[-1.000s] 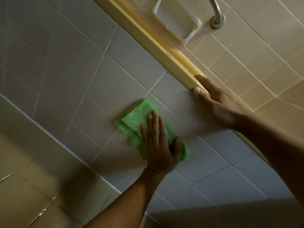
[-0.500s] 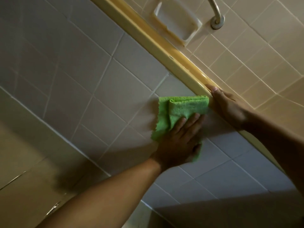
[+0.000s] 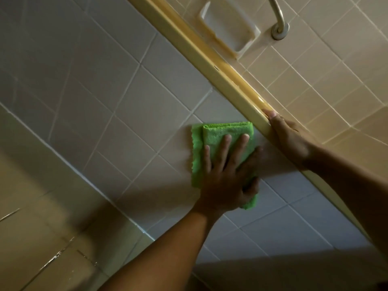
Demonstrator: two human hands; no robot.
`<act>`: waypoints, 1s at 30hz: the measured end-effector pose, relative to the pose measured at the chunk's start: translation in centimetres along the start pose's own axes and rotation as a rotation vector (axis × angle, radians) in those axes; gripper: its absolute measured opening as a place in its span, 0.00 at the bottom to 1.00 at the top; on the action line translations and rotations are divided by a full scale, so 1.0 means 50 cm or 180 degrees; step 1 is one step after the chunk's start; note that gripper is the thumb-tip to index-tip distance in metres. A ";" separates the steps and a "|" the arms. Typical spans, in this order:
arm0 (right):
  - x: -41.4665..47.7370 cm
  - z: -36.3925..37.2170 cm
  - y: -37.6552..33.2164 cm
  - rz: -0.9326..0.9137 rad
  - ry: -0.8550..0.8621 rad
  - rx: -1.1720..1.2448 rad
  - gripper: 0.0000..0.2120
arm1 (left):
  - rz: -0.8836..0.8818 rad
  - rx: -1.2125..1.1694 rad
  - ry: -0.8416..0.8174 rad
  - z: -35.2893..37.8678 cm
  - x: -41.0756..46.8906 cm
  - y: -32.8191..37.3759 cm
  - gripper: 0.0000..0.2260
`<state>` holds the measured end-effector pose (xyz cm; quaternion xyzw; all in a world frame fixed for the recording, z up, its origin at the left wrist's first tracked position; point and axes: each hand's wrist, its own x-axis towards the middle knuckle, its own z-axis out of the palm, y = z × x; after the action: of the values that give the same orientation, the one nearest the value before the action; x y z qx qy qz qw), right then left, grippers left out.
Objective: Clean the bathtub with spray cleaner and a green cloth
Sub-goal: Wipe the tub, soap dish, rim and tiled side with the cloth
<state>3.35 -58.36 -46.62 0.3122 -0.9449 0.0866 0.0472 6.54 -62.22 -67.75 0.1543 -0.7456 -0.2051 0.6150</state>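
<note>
The green cloth (image 3: 222,131) lies folded flat against the grey tiles (image 3: 126,101), its doubled edge uppermost and its upper right corner just beside the yellow rim (image 3: 189,38), which runs on a slant across the view. A thinner ragged layer shows along the cloth's left side, and a small tip of it pokes out below the palm.

The left grip (image 3: 224,181), a bare hand seen from the back, presses on the cloth. It is released rather than clenched: the fingers (image 3: 226,141) are straight and spread, flat on the fabric, and the palm covers the cloth's lower half. Its forearm reaches in from the bottom edge of the view.

The right grip (image 3: 291,139) rests on the rim just to the right of the cloth, apart from the left one, with one fingertip lying along the top of the rim. Whether its other fingers curl over the far side I cannot tell. Its arm comes in from the right edge.

Beyond the rim are beige tiles (image 3: 325,80) with a recessed soap dish (image 3: 228,26) and, near it, the foot of a metal bar (image 3: 280,31). At lower left a white grout line borders the grey tiles; past it lies a tan surface (image 3: 42,248) with wet glints.
</note>
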 end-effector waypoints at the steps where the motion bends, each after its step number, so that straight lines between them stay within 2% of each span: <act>1: 0.000 -0.001 0.003 0.0002 -0.0011 -0.0002 0.41 | -0.0046 0.0035 0.0044 -0.002 0.009 0.000 0.31; 3: 0.002 -0.001 0.014 0.0001 -0.0005 -0.0026 0.44 | -0.0089 0.0080 0.0076 -0.007 0.025 -0.008 0.33; 6: 0.002 -0.002 0.026 -0.0036 0.0056 -0.0057 0.43 | -0.0360 0.0071 -0.0052 -0.006 0.020 -0.036 0.33; 10: 0.002 0.001 0.029 -0.0135 0.0050 -0.0115 0.47 | -0.1332 -0.0080 0.0097 0.017 -0.070 -0.078 0.31; 14: -0.002 0.015 -0.009 -0.0485 0.0085 -0.0235 0.32 | -0.2204 -0.0321 0.0114 0.045 -0.189 -0.121 0.32; 18: 0.034 0.029 -0.071 -0.0941 0.0076 -0.0497 0.29 | -0.3368 -0.0489 0.0261 0.067 -0.252 -0.160 0.33; 22: 0.075 0.040 -0.119 -0.1078 0.0098 -0.0504 0.29 | -0.4526 -0.0742 0.0436 0.073 -0.267 -0.217 0.38; 25: 0.087 0.040 -0.128 -0.1111 0.0071 -0.0451 0.28 | -0.5073 -0.0832 0.0393 0.067 -0.275 -0.266 0.42; 28: 0.085 0.038 -0.133 -0.1102 0.0069 -0.0448 0.27 | -0.5452 -0.0938 0.0420 0.066 -0.274 -0.295 0.38; 30: 0.081 0.038 -0.138 -0.1030 0.0107 -0.0485 0.26 | -0.5537 -0.0974 0.0347 0.064 -0.270 -0.301 0.40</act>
<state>4.15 -66.53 -47.00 0.4541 -0.8853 0.0111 0.0998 5.73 -68.42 -87.24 0.5923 -0.2982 -0.6901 0.2897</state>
